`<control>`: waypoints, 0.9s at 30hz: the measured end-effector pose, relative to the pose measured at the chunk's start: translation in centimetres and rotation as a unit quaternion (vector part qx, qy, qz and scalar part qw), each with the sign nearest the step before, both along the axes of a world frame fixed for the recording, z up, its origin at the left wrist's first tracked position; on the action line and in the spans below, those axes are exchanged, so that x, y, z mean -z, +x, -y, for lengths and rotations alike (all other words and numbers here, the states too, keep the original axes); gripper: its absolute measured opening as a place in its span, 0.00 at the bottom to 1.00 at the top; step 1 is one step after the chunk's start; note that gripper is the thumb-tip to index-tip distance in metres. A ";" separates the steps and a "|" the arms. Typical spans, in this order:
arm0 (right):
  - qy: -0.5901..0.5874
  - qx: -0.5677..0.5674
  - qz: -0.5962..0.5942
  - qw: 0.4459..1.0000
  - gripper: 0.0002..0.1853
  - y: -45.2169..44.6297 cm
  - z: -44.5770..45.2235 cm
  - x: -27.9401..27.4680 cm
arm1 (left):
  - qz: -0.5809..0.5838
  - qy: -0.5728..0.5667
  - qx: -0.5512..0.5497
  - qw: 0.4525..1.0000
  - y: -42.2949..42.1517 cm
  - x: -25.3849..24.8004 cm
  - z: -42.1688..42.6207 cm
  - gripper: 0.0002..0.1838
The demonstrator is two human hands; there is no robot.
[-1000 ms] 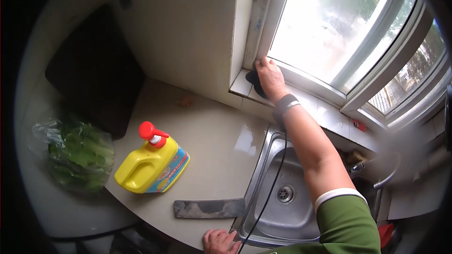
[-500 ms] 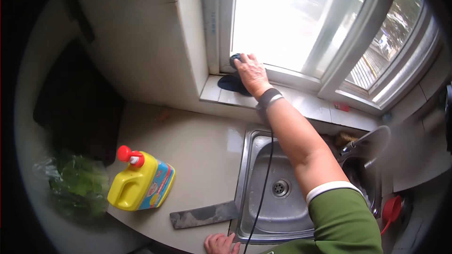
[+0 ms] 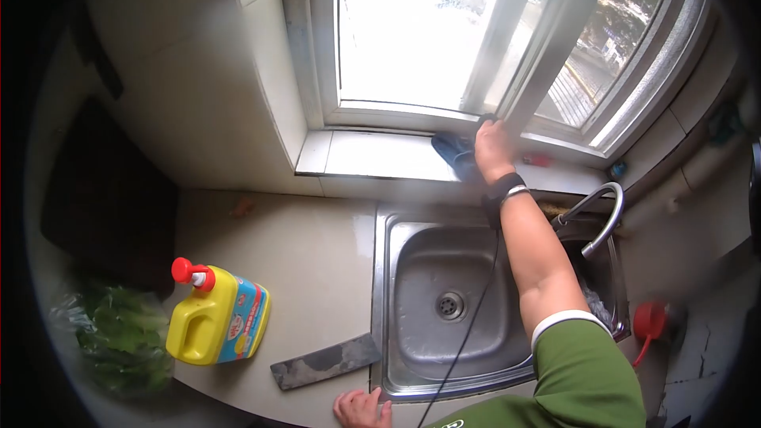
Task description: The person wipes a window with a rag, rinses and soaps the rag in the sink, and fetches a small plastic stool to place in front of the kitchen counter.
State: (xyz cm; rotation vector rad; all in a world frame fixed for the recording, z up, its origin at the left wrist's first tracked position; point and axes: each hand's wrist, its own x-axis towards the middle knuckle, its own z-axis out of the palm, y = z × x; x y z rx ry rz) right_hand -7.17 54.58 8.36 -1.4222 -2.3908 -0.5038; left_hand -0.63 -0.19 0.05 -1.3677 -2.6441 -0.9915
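Observation:
My right hand [image 3: 493, 147] is closed around a dark blue cloth [image 3: 455, 154] and presses it against the lower rail of the window frame [image 3: 396, 117]. Part of the cloth hangs down onto the white tiled sill [image 3: 372, 154]. A dark band with a thin black cable circles the right wrist. At the front edge of the counter, my left hand [image 3: 362, 410] lies with its fingers spread on the surface, holding nothing. Close to it is a flat grey sharpening-stone-like slab [image 3: 326, 361].
A steel sink [image 3: 420, 325] with a curved faucet [image 3: 606, 214] lies below the sill. On the counter stands a yellow detergent jug [image 3: 214, 317] with a red pump. Bagged green leaves [image 3: 119, 333] are at left, a red ladle-like item [image 3: 650, 321] at right.
My right hand has slid the cloth rightward along the bottom of the window frame. The camera view has shifted a little; my left hand stays at the counter edge.

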 end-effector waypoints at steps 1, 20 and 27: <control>-0.031 0.010 0.004 0.999 0.10 0.1 0.2 -0.1 | -0.001 0.002 0.001 1.000 -0.1 -0.1 0.1 0.17; -0.205 0.024 -0.213 0.955 0.17 -1.8 -2.6 3.2 | -0.002 -0.015 0.007 1.000 -0.1 0.2 0.4 0.18; -0.158 -0.108 -0.153 0.969 0.12 -8.5 5.2 1.1 | 0.010 -0.022 0.003 1.000 0.1 0.0 0.0 0.19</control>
